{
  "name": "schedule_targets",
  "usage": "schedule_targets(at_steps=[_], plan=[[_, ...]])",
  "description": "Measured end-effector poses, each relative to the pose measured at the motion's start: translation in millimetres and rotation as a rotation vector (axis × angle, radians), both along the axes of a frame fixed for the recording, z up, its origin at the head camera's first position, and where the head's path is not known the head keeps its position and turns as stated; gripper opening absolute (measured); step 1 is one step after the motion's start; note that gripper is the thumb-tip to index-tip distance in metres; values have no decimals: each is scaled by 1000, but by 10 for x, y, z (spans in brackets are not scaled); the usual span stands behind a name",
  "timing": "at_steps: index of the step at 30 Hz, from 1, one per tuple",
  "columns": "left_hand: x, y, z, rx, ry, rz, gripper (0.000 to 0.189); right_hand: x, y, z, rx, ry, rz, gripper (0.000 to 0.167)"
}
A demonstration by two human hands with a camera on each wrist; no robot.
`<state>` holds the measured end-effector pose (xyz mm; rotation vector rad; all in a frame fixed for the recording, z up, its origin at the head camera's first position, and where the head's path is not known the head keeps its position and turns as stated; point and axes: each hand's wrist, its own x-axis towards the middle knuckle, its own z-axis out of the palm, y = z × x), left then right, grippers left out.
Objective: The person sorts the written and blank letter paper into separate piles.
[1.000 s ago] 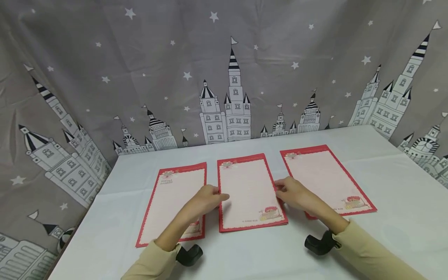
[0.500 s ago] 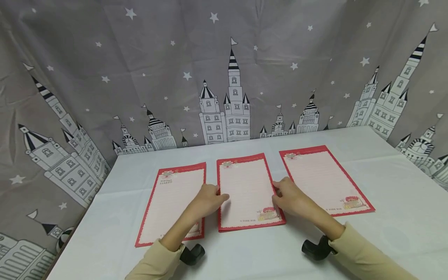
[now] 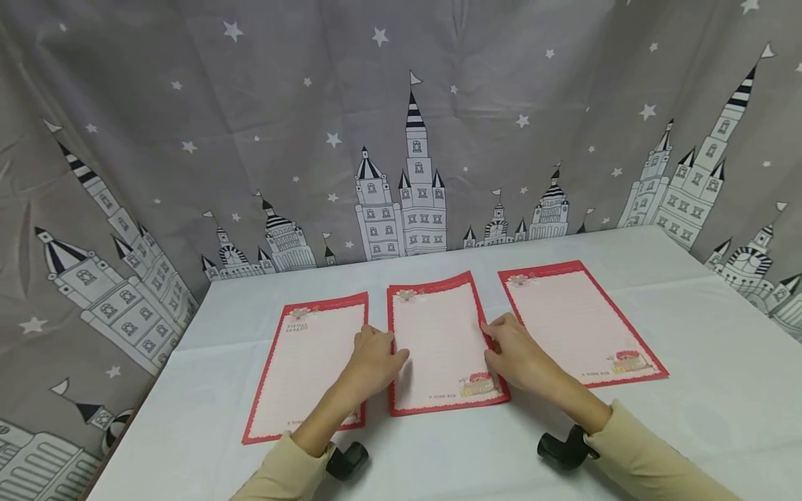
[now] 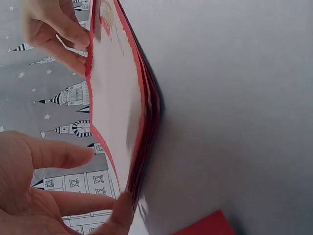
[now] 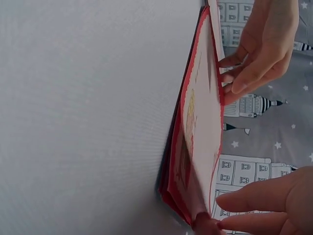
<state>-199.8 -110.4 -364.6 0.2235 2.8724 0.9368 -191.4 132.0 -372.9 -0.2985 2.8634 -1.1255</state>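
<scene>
Since a second ago the right hand (image 3: 520,353) has edged inward, and the top page's right side bows up more. Its thumb and fingers are apart, touching the right edge of the middle red-bordered stack (image 3: 435,341), which lies between the two hands. The left hand (image 3: 370,360) is spread too, fingers at the left edge, thumb over the page. Similar sheets lie either side, toward the desk's (image 3: 464,452) left edge (image 3: 307,369) and right edge.Since a second ago the right hand (image 3: 520,353) has edged inward, and the top page's right side bows up more. Its thumb and fingers are apart, touching the right edge of the middle red-bordered stack (image 3: 435,341), which lies between the two hands. The left hand (image 3: 370,360) is spread too, fingers at the stack's left edge. A left sheet (image 3: 307,369) and a right sheet (image 3: 576,327) flank it on the desk (image 3: 464,452).

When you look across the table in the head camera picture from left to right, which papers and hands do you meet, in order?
Left paper, left hand, middle paper, right hand, right paper.
</scene>
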Motion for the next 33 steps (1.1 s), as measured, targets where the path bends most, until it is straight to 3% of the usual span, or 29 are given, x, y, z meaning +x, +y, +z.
schedule_targets(at_steps=[4,10,15,22,33], plan=[[-7,-4,-5,34,-28,16,48,2,-13,8,-35,-15,-14,48],[12,10,0,80,-107,44,67,-16,-27,6,-56,-23,-22,47],[30,27,11,85,-112,25,72,-15,6,-4,-74,-33,-13,49],[66,58,51,114,-87,31,77,-30,75,8,-104,48,15,49],[112,131,83,118,-78,36,82,-32,153,22,-103,76,18,49]])
